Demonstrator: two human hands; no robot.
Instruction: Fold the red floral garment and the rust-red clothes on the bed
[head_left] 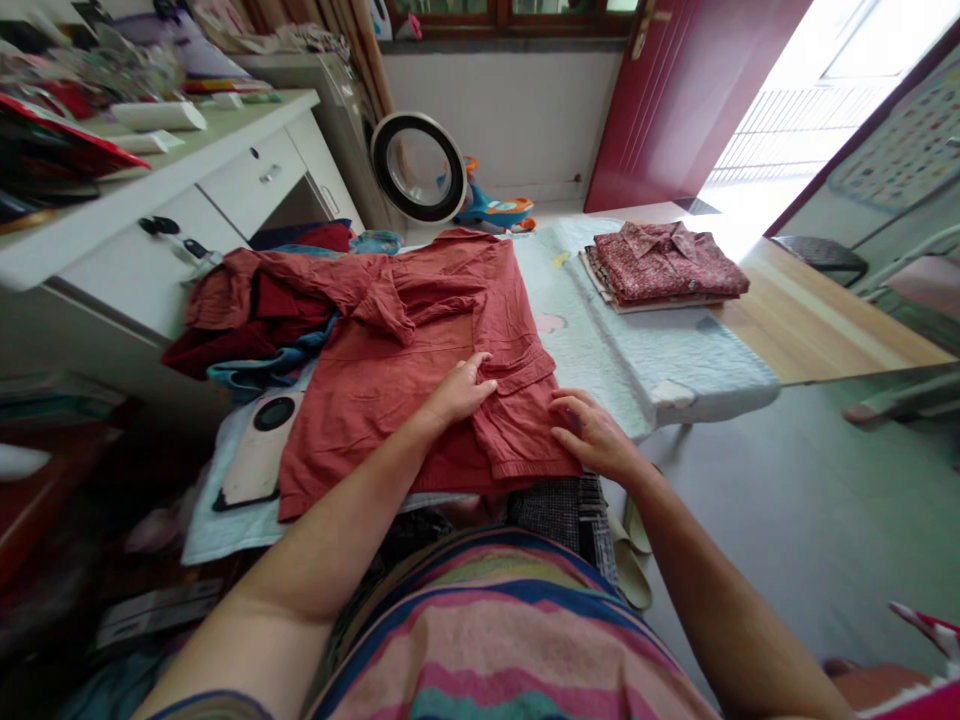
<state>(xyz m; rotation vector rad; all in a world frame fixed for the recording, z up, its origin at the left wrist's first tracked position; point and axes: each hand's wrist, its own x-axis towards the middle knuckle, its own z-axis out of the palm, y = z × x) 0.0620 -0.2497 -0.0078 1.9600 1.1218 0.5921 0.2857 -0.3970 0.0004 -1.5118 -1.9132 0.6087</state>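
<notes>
A rust-red long-sleeved shirt (405, 400) lies spread on a light blue quilted cloth, one side folded inward and creased. On its front, near a flapped pocket, my left hand (459, 390) rests with thumb and fingers apart. My right hand (596, 435) touches the shirt's right edge near the hem, its thumb and fingers apart. One sleeve stretches left over a pile of dark red and blue clothes (281, 345). A folded patterned red shirt (667, 262) with its collar up sits on a small stack at the right.
The light blue cloth (592, 350) covers the table, whose wooden top (832, 310) shows at the right. A phone (259, 450) lies at the left. Beyond are a white drawer desk (247, 180), an open round washer door (420, 167) and a toy car (495, 208).
</notes>
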